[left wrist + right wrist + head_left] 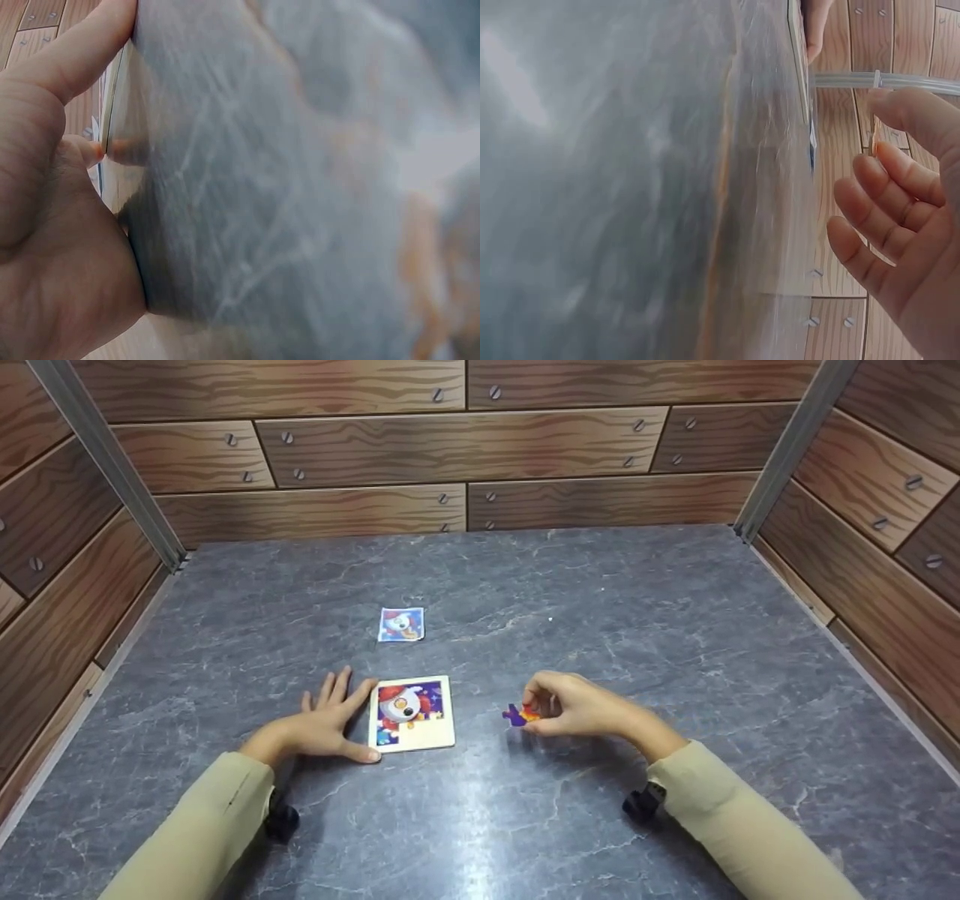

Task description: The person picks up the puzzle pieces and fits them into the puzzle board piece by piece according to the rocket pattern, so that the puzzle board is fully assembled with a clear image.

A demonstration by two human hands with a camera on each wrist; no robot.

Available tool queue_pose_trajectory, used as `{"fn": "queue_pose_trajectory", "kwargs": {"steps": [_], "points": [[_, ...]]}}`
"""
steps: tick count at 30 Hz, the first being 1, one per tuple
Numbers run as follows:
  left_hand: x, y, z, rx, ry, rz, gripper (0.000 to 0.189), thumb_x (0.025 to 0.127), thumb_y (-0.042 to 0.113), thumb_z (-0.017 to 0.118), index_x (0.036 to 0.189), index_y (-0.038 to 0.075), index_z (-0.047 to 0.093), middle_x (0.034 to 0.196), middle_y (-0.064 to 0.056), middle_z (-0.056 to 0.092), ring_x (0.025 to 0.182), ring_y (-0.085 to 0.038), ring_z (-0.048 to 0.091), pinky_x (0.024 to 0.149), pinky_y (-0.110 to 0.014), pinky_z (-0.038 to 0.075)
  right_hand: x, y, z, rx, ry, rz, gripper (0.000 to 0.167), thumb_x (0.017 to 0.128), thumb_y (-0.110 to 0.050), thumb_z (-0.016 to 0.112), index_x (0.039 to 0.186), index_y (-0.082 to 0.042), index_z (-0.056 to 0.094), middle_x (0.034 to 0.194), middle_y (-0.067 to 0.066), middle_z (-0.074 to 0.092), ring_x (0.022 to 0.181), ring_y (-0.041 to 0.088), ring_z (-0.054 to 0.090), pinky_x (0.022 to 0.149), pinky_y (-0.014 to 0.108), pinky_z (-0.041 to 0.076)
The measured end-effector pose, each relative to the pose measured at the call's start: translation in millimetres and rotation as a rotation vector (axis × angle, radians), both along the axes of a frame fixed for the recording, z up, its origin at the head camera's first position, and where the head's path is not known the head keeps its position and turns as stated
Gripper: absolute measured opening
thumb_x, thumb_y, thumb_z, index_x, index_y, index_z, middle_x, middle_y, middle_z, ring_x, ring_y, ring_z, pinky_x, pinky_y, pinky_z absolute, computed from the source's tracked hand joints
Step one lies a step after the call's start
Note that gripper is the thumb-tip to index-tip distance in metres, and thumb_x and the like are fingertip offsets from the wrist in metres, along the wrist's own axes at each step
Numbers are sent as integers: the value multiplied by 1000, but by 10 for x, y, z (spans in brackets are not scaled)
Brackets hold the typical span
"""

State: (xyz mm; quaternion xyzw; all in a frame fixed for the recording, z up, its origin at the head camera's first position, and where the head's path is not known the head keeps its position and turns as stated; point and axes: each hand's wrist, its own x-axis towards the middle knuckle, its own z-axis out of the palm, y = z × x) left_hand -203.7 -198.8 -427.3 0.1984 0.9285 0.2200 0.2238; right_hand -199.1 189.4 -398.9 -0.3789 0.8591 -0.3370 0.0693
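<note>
Puzzle piece [519,715] pinched in my right hand [574,706], at 3 o'clock of the puzzle board [412,712].
My left hand [324,721], fingers flat, steadies the board; a loose pinch could drop the piece onto the surface [600,600].

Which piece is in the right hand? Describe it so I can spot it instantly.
On the grey marble table, look right of the square puzzle board. The right hand pinches a small purple and orange puzzle piece, the only loose piece, unlike the flat picture card farther back.
</note>
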Motion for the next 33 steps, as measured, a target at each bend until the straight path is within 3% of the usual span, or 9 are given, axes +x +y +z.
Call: {"fn": "queue_pose_trajectory", "kwargs": {"steps": [21,33], "points": [[3,1,-9,-5,7,4,116,68,61,72,151,18,4,149,-23,-22,132,-42,-25,96,-67,-14,-53,-693,43,57,-39,28,27,76,-17,74,95,-7,58,88,0,60,77,13,56,68,25,49],[-9,1,0,-10,5,1,117,68,62,71,151,18,2,148,-24,-22,132,-43,-25,96,-67,-15,-104,-1066,37,134,-8,65,27,78,-19,73,96,-5,58,89,1,58,77,13,56,68,22,47]]}}
